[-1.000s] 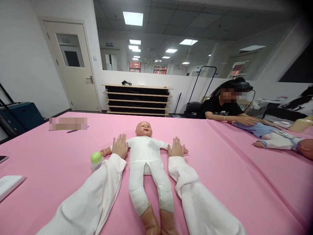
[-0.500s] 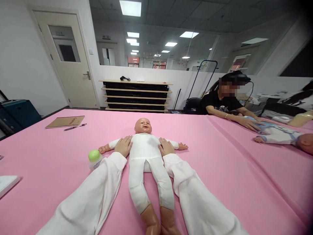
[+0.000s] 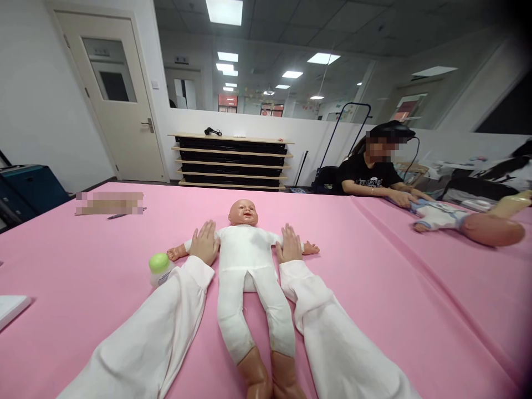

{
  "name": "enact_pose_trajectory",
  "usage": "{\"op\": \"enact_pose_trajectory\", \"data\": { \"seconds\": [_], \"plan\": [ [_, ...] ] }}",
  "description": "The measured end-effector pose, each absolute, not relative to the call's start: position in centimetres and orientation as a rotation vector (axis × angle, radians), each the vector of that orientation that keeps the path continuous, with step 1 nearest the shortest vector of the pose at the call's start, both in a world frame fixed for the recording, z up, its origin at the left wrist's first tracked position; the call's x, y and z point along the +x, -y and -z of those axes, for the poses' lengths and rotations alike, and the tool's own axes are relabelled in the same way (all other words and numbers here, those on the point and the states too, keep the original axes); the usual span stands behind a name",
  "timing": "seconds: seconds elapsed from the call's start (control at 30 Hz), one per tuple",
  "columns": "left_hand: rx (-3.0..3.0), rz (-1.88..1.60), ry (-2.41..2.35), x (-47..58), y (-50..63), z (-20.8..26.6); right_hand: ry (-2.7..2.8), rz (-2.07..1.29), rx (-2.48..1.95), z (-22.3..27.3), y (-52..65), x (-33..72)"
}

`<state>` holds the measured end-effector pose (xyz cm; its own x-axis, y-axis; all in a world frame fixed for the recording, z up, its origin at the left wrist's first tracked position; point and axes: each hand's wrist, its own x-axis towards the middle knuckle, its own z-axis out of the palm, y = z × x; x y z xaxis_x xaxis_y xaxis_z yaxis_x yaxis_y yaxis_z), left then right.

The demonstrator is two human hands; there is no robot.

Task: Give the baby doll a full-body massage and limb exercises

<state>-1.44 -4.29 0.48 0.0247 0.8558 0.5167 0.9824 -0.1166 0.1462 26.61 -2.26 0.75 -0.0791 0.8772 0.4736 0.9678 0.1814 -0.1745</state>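
A baby doll (image 3: 248, 252) with a white cloth body lies on its back on the pink-covered table (image 3: 366, 293), head away from me and arms spread. My left hand (image 3: 204, 244) is open, fingers stretched forward, over the doll's arm on the left. Over the other arm is my right hand (image 3: 290, 245), also open with fingers pointing up and away. Neither hand grips anything; whether the palms touch the cloth I cannot tell. Beside my left forearm stands a small clear bottle with a green cap (image 3: 160, 264).
A co-worker (image 3: 374, 166) at the far right handles another doll (image 3: 490, 228) in blue and white clothing. A blurred-out notebook (image 3: 108, 203) and a pen (image 3: 124, 213) lie at the far left. A white flat object (image 3: 12, 310) sits at the left edge.
My hands have shifted outward from the doll's sides onto its arms, with fingers raised more. At the right, the co-worker's doll has moved to the left.
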Motion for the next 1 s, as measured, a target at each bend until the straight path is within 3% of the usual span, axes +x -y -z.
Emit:
{"op": "enact_pose_trajectory", "data": {
  "seconds": [0.23,0.73,0.9,1.0],
  "plan": [
    [-2.364,0.603,1.826,-1.3,4.0,-0.1,2.21,0.006,-1.753,-0.7,1.6,26.4],
    [-1.683,0.458,2.257,-2.8,5.1,-0.8,1.741,0.503,-2.019,0.5,2.0,29.6],
    [-1.667,0.499,2.291,-2.9,4.9,-0.8,1.736,0.34,-1.99,0.5,1.1,30.3],
    [-1.657,0.525,2.302,-2.7,4.8,-0.9,1.854,0.14,-1.635,-0.1,1.9,29.1]
  ]
}}
